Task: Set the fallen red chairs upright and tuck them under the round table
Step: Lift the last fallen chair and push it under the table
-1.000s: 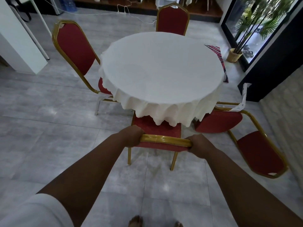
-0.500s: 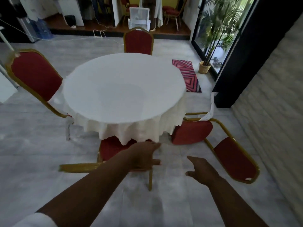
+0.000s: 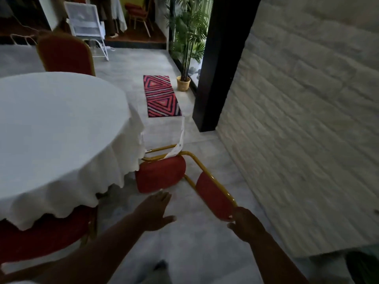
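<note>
A fallen red chair (image 3: 162, 173) with a gold frame lies on the floor right of the round table (image 3: 61, 124), seat toward the tablecloth, backrest (image 3: 213, 195) pointing at me. My right hand (image 3: 246, 222) sits at the top end of that backrest, fingers curled on the frame. My left hand (image 3: 155, 210) hovers open, fingers spread, over the floor between the table and the fallen chair. One red chair (image 3: 41, 234) stands upright, tucked under the table's near edge. Another upright chair (image 3: 63, 56) stands at the far side.
A white brick wall (image 3: 307, 119) runs close along the right, with a black pillar (image 3: 219, 64) at its far end. Beyond the fallen chair lie a striped red rug (image 3: 161, 97) and a potted palm (image 3: 183, 83). A white paper strip (image 3: 179, 140) hangs on the chair's legs.
I let go of the near chair, now tucked under the table, and turned right. Both hands moved toward the fallen chair; my right hand has reached its backrest.
</note>
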Demonstrator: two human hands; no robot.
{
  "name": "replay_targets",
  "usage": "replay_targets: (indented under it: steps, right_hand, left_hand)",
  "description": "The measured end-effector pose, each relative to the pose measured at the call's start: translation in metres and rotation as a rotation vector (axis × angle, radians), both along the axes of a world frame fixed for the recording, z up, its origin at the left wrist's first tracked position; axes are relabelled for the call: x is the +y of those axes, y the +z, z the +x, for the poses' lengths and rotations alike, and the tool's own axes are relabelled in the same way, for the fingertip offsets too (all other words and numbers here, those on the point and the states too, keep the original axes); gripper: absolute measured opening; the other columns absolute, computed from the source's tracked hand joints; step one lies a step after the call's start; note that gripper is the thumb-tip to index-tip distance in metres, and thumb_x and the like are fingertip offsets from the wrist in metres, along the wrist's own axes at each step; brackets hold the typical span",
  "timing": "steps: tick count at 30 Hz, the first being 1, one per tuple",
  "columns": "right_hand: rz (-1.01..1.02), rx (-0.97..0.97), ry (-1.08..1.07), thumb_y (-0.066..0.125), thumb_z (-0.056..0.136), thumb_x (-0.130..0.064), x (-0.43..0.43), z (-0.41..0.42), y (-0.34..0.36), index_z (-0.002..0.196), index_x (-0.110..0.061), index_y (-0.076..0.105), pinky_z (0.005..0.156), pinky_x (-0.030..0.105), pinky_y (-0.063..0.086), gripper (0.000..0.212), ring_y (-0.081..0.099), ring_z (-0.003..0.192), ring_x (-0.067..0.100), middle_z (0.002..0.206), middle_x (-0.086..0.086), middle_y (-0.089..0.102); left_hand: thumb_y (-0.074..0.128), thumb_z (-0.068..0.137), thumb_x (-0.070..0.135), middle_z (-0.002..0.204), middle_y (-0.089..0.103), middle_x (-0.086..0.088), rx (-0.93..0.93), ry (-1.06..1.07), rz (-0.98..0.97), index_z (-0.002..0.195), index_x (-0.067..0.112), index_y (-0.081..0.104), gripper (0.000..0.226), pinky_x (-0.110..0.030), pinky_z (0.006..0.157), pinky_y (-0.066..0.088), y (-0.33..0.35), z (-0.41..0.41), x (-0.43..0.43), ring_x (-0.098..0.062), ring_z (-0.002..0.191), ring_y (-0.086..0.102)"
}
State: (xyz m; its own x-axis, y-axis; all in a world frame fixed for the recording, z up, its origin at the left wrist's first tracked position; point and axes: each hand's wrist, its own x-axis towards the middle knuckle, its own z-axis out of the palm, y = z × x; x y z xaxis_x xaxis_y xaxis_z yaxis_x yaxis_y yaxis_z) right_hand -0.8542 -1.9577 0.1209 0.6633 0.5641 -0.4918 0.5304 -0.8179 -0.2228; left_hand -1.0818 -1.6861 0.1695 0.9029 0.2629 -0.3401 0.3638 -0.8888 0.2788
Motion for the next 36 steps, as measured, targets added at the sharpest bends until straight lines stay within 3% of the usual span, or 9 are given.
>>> replay_targets:
  steps: [3, 6, 10, 15, 19, 21, 24, 32, 36]
  right_hand:
    - [-0.033, -0.018, -0.007, 0.054, 0.064, -0.066, 0.005, 0.061, -0.011, 0.127, -0.028, 0.050, 0.090, 0.025, 0.049, 0.074, 0.058, 0.112, 0.013, 0.129, -0.002, 0.058]
    - [-0.069, -0.056, 0.112, 0.060, 0.086, -0.034, 0.042, 0.086, 0.044, 0.133, -0.014, 0.046, 0.104, 0.030, 0.039, 0.053, 0.048, 0.127, 0.022, 0.137, 0.008, 0.051]
    - [-0.175, -0.009, 0.200, 0.054, 0.092, -0.025, 0.070, 0.139, 0.058, 0.134, -0.006, 0.041, 0.109, 0.036, 0.033, 0.048, 0.037, 0.133, 0.027, 0.142, 0.013, 0.043]
    - [-0.187, -0.020, 0.381, 0.053, 0.093, -0.024, 0.121, 0.241, 0.053, 0.141, -0.008, 0.030, 0.114, 0.033, 0.024, 0.056, 0.018, 0.144, 0.023, 0.150, 0.010, 0.033]
    - [-0.205, 0.026, 0.539, 0.053, 0.093, -0.024, 0.164, 0.294, 0.031, 0.142, -0.012, 0.030, 0.113, 0.035, 0.027, 0.055, 0.022, 0.143, 0.024, 0.151, 0.009, 0.033]
    - [-0.222, 0.042, 0.643, 0.051, 0.094, -0.020, 0.182, 0.316, 0.012, 0.140, -0.012, 0.035, 0.111, 0.034, 0.031, 0.049, 0.031, 0.138, 0.024, 0.148, 0.009, 0.036]
    - [-0.252, 0.127, 0.840, 0.044, 0.096, -0.013, 0.206, 0.346, -0.021, 0.137, -0.010, 0.041, 0.109, 0.032, 0.033, 0.041, 0.039, 0.133, 0.024, 0.145, 0.012, 0.041]
    - [-0.483, 0.249, 1.341, 0.050, 0.089, -0.025, 0.192, 0.383, -0.167, 0.133, -0.010, 0.047, 0.103, 0.043, 0.042, 0.046, 0.045, 0.127, 0.034, 0.138, 0.017, 0.047]
    - [-0.615, 0.191, 1.479, 0.035, 0.081, -0.030, 0.142, 0.370, -0.278, 0.118, -0.019, 0.056, 0.096, 0.053, 0.045, 0.045, 0.052, 0.116, 0.039, 0.123, 0.015, 0.055]
  left_hand:
    - [-0.002, 0.056, 0.088, 0.160, 0.011, -0.012, 0.006, 0.002, -0.033, 0.149, 0.010, 0.009, 0.122, -0.041, 0.118, 0.011, -0.018, 0.065, 0.009, -0.028, 0.147, 0.004]
    - [-0.012, 0.048, 0.092, 0.160, 0.007, -0.013, 0.009, 0.025, -0.074, 0.150, 0.010, 0.006, 0.132, -0.041, 0.118, 0.008, -0.041, 0.131, 0.022, -0.028, 0.148, 0.002]
    - [-0.017, 0.042, 0.093, 0.159, 0.006, -0.016, 0.039, 0.041, -0.144, 0.149, 0.008, 0.005, 0.138, -0.041, 0.119, 0.011, -0.056, 0.194, 0.034, -0.029, 0.147, 0.004]
    - [0.002, 0.058, 0.093, 0.160, 0.006, -0.013, 0.058, 0.145, -0.138, 0.149, 0.009, 0.005, 0.124, -0.041, 0.119, 0.010, -0.071, 0.276, 0.072, -0.027, 0.148, 0.002]
    - [0.023, 0.075, 0.082, 0.160, 0.008, -0.012, 0.053, 0.306, -0.108, 0.149, 0.009, 0.008, 0.105, -0.039, 0.118, 0.012, -0.084, 0.300, 0.088, -0.025, 0.148, 0.004]
    - [0.038, 0.087, 0.067, 0.159, 0.009, -0.013, 0.065, 0.412, -0.112, 0.149, 0.008, 0.009, 0.091, -0.039, 0.118, 0.013, -0.094, 0.304, 0.085, -0.026, 0.147, 0.006]
    - [0.042, 0.089, 0.062, 0.159, 0.013, -0.015, 0.088, 0.606, -0.122, 0.149, 0.007, 0.010, 0.087, -0.039, 0.118, 0.015, -0.110, 0.300, 0.063, -0.028, 0.147, 0.010]
    - [0.022, 0.079, 0.072, 0.154, 0.025, -0.018, 0.150, 1.126, -0.309, 0.146, 0.003, 0.021, 0.096, -0.045, 0.114, 0.025, -0.162, 0.296, -0.118, -0.034, 0.143, 0.023]
    - [0.016, 0.085, 0.074, 0.153, 0.029, -0.016, 0.157, 1.251, -0.364, 0.145, 0.003, 0.024, 0.094, -0.045, 0.112, 0.026, -0.222, 0.302, -0.186, -0.032, 0.143, 0.025]
